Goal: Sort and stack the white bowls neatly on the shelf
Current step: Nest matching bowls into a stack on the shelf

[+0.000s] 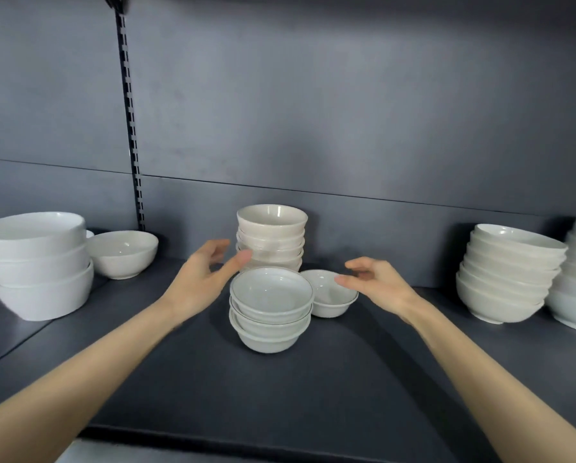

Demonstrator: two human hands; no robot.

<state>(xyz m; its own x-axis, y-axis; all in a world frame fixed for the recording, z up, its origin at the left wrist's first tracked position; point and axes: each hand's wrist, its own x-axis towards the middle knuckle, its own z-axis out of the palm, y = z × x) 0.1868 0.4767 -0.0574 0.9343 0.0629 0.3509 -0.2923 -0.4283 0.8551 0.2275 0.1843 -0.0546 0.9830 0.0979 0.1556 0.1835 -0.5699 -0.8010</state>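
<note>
On the dark shelf (313, 379), between a left pile (39, 265) and a right pile (507, 275), a tall stack (271, 235) rises behind the short front stack (271, 309) and a lone bowl (330, 295), flanked by the left hand (200, 279) and right hand (376, 282), each grip spread, holding nothing.

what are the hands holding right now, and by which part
Nothing: left hand and right hand are both open, either side of the front bowl stack.
</note>
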